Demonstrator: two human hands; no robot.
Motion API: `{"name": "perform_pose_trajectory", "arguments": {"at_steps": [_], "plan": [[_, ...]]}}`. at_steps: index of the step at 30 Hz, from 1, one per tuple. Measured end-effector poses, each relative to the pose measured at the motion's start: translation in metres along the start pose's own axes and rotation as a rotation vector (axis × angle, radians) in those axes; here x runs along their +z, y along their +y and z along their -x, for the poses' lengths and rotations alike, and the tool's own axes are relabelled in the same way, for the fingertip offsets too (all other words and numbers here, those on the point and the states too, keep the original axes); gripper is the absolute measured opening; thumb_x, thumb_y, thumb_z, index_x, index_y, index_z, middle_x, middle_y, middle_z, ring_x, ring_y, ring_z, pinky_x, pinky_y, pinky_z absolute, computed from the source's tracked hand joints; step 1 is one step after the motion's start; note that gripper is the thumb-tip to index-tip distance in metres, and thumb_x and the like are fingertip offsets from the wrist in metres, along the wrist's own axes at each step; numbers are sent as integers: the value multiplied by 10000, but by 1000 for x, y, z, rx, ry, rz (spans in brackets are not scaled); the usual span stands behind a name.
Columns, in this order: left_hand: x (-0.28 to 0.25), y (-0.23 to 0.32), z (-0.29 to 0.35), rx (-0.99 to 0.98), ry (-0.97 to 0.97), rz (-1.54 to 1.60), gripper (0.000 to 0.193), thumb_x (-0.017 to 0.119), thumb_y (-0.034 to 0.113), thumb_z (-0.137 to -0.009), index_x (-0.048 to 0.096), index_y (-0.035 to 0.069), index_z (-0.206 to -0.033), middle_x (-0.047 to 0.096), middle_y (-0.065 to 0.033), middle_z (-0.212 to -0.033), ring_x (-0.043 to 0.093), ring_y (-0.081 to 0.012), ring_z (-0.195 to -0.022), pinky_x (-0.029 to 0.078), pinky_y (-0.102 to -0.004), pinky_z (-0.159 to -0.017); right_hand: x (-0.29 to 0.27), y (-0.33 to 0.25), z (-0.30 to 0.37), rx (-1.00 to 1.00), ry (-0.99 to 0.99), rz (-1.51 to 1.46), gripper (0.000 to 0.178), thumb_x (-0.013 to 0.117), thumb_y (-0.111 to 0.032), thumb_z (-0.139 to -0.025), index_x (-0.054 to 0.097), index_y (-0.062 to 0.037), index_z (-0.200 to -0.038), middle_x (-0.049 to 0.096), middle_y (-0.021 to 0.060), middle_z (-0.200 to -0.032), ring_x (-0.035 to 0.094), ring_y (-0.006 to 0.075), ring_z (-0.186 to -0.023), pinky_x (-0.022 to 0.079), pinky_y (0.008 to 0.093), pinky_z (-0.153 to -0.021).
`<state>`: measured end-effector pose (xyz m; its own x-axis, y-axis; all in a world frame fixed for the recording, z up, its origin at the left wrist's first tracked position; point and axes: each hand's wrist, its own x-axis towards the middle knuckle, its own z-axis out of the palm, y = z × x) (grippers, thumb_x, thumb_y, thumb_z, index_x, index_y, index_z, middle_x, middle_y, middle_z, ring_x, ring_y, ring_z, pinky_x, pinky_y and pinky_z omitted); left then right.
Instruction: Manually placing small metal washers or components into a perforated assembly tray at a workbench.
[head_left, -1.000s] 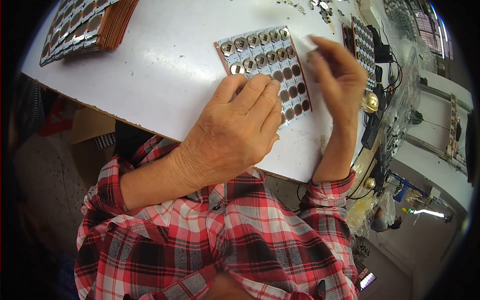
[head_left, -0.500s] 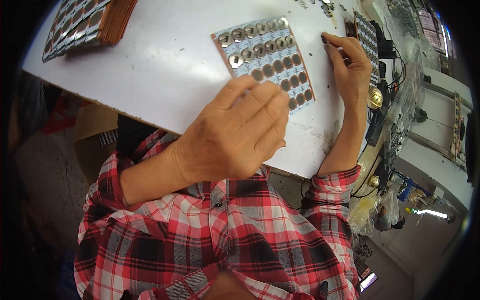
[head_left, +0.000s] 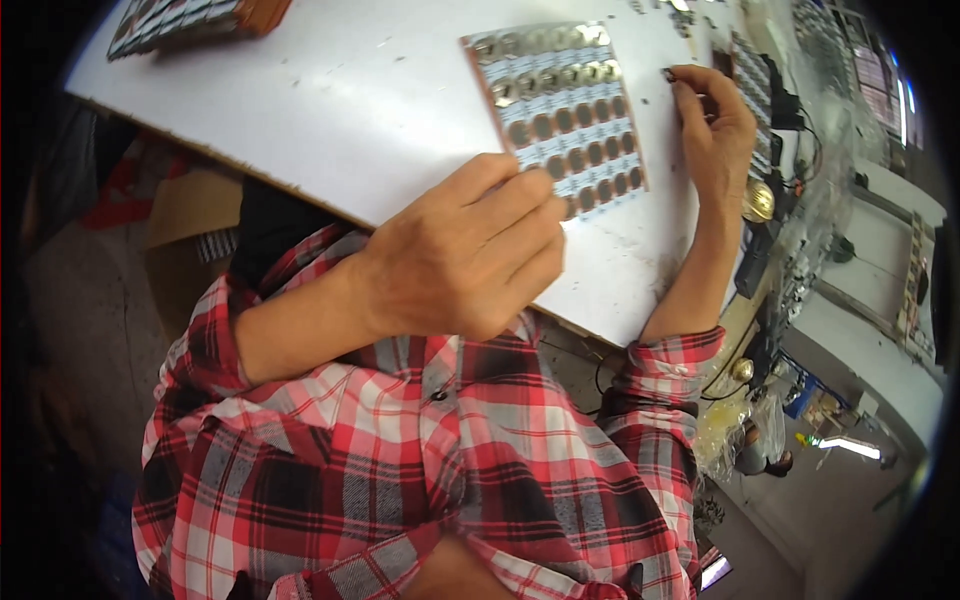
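A flat panel (head_left: 590, 129) of pale blue squares with brown edges lies on the white table (head_left: 330, 110). Shiny metal pieces fill its two far rows; the nearer rows show dark round spots. My left hand (head_left: 470, 245) is closed over the panel's near left corner, its fingers curled down. Those fingertips are hidden behind the hand, so whatever they hold cannot be made out. Right of the panel, my right hand (head_left: 718, 135) pinches a small dark part (head_left: 671, 75) between thumb and forefinger, its wrist resting near the table's right side.
At the far left stands a stack of similar panels (head_left: 200, 25). Small loose metal parts (head_left: 682, 18) are scattered at the far side. Another panel (head_left: 752, 95), a golden round object (head_left: 759, 200), black cables and clear plastic crowd the right. A cardboard box (head_left: 190, 215) sits below the left edge.
The whole view has shifted a little. Relative to the panel, my left hand has drawn back leftward, uncovering more dark spots. My right hand keeps its pinch in about the same place.
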<state>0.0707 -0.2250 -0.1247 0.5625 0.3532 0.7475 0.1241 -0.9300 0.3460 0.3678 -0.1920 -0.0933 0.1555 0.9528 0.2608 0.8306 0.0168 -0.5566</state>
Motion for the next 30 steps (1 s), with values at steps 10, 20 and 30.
{"name": "perform_pose_trajectory", "arguments": {"at_steps": [10, 20, 30], "plan": [[1, -1, 0, 0, 21, 37, 279, 797, 84, -680, 709, -62, -900, 697, -156, -958, 692, -300, -917, 568, -415, -745, -7, -1, 4, 53, -22, -151, 128, 692, -42, -950, 758, -31, -1059, 711, -13, -872, 575, 47, -761, 466, 206, -705], [3, 2, 1, 9, -29, -80, 185, 766, 83, -733, 703, -45, -851, 719, -151, -964, 705, -279, -964, 584, -387, -815, 4, -93, 26, 267, -353, -653, 130, 655, -113, -987, 666, 9, -1031, 673, 25, -828, 569, 58, -616, 421, 201, -479], [2, 9, 1, -93, -40, -70, 129, 724, 90, -694, 700, -2, -781, 719, -123, -959, 691, -259, -973, 565, -389, -833, 25, -111, 42, 175, -416, -531, 152, 678, 28, -953, 691, 31, -1104, 714, 15, -896, 595, 28, -697, 460, 166, -573]]}}
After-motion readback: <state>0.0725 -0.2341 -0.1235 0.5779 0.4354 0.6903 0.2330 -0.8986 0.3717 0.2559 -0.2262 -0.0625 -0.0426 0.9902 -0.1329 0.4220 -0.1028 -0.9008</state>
